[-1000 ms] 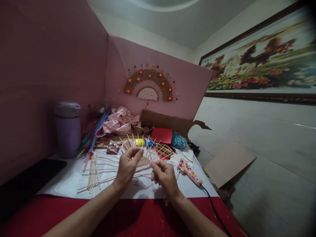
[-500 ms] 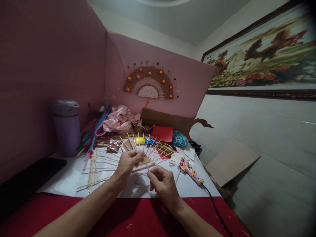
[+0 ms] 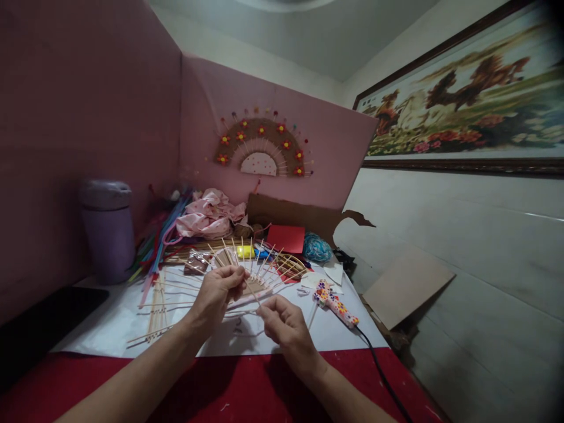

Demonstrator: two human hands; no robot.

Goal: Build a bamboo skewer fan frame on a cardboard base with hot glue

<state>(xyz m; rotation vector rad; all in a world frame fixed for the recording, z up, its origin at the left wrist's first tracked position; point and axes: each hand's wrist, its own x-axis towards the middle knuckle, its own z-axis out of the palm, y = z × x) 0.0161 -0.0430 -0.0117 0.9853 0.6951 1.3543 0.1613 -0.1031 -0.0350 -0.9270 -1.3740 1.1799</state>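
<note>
My left hand point(image 3: 220, 294) is closed in a pinch on the upper end of a thin wooden stick point(image 3: 252, 292). The fingers of my right hand point(image 3: 286, 329) pinch the stick's lower end. Just behind the hands lies a half-round cardboard piece point(image 3: 261, 295) with a pink edge, and thin sticks fan outward from it over the white paper point(image 3: 207, 343). My left hand covers part of this piece. To the right of my right hand rests a flower-patterned glue gun point(image 3: 337, 305) with a black cord.
Loose sticks point(image 3: 159, 299) lie at left, near a purple tumbler point(image 3: 108, 235) and a dark phone-like slab point(image 3: 53, 317). Behind are pink cloth point(image 3: 211, 214), a red card point(image 3: 286, 238), blue yarn point(image 3: 317, 247) and torn cardboard point(image 3: 299, 214). A decorated fan point(image 3: 264, 138) hangs on the pink panel.
The whole view has shifted slightly, so things appear a little further left. Both hands keep nearly the same pinch on the stick, my right hand's fingers a little more curled.
</note>
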